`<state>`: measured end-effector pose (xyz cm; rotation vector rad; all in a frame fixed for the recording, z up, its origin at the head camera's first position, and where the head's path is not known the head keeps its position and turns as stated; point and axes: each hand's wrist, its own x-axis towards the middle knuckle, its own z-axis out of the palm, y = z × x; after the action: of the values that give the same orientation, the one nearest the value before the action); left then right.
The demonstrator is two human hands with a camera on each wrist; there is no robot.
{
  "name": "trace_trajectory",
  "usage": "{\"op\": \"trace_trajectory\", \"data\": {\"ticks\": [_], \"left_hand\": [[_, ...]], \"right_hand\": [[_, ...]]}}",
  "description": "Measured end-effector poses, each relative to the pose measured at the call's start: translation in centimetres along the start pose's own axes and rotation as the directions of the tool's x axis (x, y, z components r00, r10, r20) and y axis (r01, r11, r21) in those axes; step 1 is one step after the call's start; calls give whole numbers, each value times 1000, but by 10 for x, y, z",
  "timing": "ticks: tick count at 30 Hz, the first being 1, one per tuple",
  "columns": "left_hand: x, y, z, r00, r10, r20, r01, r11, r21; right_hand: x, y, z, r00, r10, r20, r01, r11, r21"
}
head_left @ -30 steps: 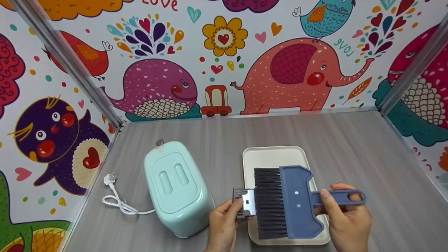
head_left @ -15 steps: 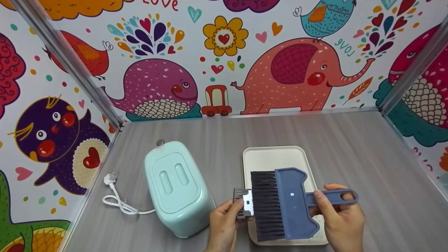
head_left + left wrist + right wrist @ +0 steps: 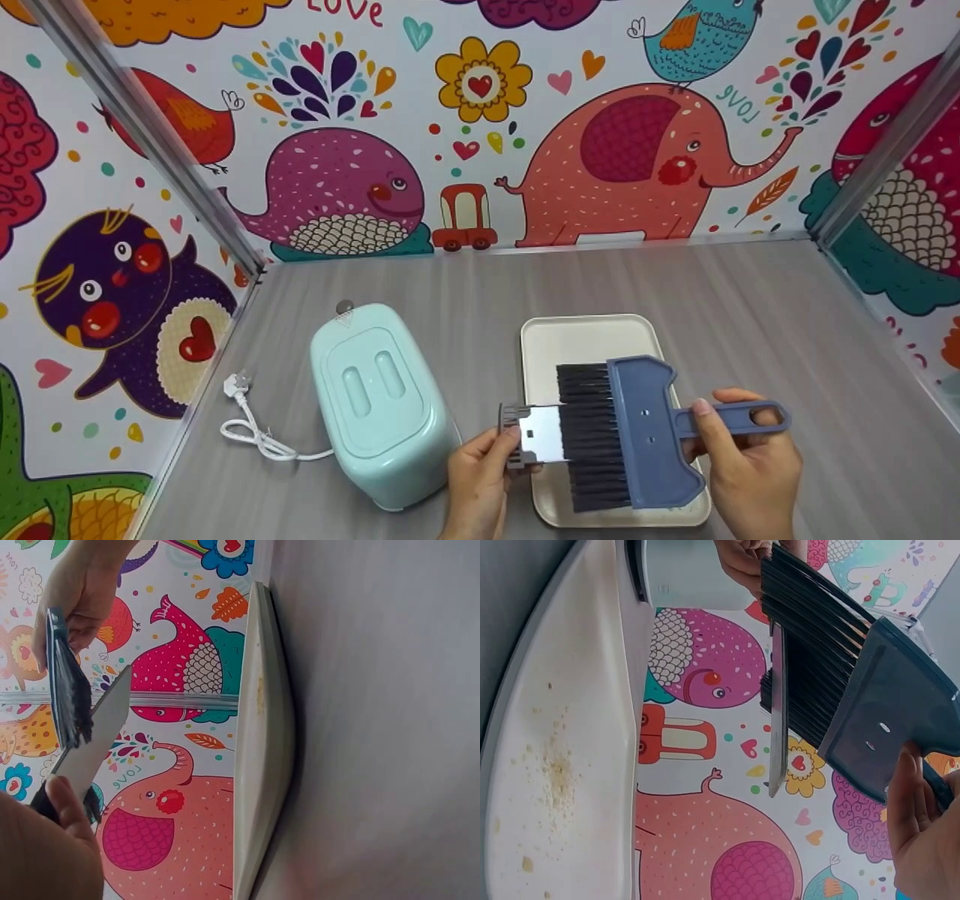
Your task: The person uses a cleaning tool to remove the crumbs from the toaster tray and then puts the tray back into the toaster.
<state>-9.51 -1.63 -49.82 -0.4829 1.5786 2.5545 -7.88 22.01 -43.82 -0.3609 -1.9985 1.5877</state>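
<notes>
My left hand (image 3: 480,480) pinches the slotted grey end of a flat metal crumb tray (image 3: 546,435). In the right hand (image 3: 754,469) is the handle of a wide blue brush (image 3: 651,431) with black bristles. The bristles overlap the crumb tray's right end in the head view. Both are raised over a cream rectangular tray (image 3: 585,337). In the right wrist view, the bristles reach around the tilted edge of the crumb tray (image 3: 778,727). Brown crumbs (image 3: 559,772) lie scattered in the cream tray.
A mint green toaster (image 3: 375,397) with its lid on stands left of the hands. Its white cord and plug (image 3: 262,442) lie on the grey table (image 3: 465,315) further left. Patterned panels (image 3: 480,150) close off the back and sides.
The brush moved left over the crumb tray, then back to the right, uncovering more of the metal. The left hand and crumb tray stayed nearly in place.
</notes>
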Motion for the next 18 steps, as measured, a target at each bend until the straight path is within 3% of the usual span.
{"op": "trace_trajectory", "data": {"ticks": [3,12,18], "left_hand": [[0,1,0,1000,-3,-3,3,1000,0],[-1,3,1,1000,-3,-14,3,1000,4],[-1,5,1,1000,-4,-21,5,1000,13]], "right_hand": [[3,1,-3,1000,-23,3,23,998,-56],[12,3,-9,998,-61,-34,58,994,-92],[16,3,-13,997,-40,-61,33,993,-111]]}}
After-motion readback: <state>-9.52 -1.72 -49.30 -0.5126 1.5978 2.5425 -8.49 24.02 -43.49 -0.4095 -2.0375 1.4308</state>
